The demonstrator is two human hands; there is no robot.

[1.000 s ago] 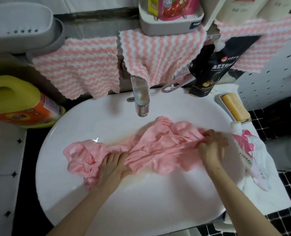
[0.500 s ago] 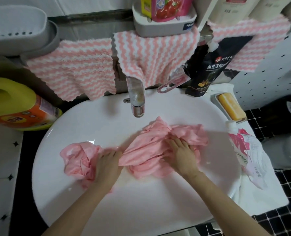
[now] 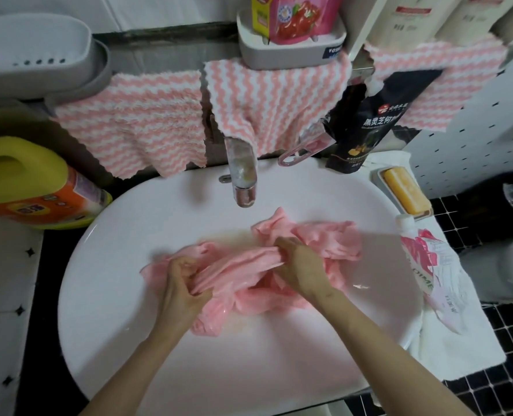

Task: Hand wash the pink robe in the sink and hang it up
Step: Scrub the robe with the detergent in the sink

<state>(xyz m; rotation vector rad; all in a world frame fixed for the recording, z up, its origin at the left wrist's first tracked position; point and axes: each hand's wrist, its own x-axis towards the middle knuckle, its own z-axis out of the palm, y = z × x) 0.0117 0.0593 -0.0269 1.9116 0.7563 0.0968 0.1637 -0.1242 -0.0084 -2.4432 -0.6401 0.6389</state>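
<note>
The wet pink robe (image 3: 336, 238) lies bunched in the middle of the white oval sink (image 3: 147, 217), just below the chrome tap (image 3: 243, 178). My left hand (image 3: 180, 283) grips a gathered fold at the robe's left part, fingers curled into the cloth. My right hand (image 3: 300, 265) grips the same stretched fold near the middle, with more robe heaped behind and right of it. A little cloudy water sits under the cloth.
A yellow detergent jug (image 3: 30, 187) lies left of the sink. Pink-and-white striped cloths (image 3: 135, 121) hang behind the tap. A bar of soap in a dish (image 3: 405, 190), a pink-and-white pouch (image 3: 429, 265) and a black pouch (image 3: 366, 121) stand at the right.
Both hands have drawn closer together toward the sink's middle. The robe, spread wide a second ago, is now gathered into a tighter bunch between them.
</note>
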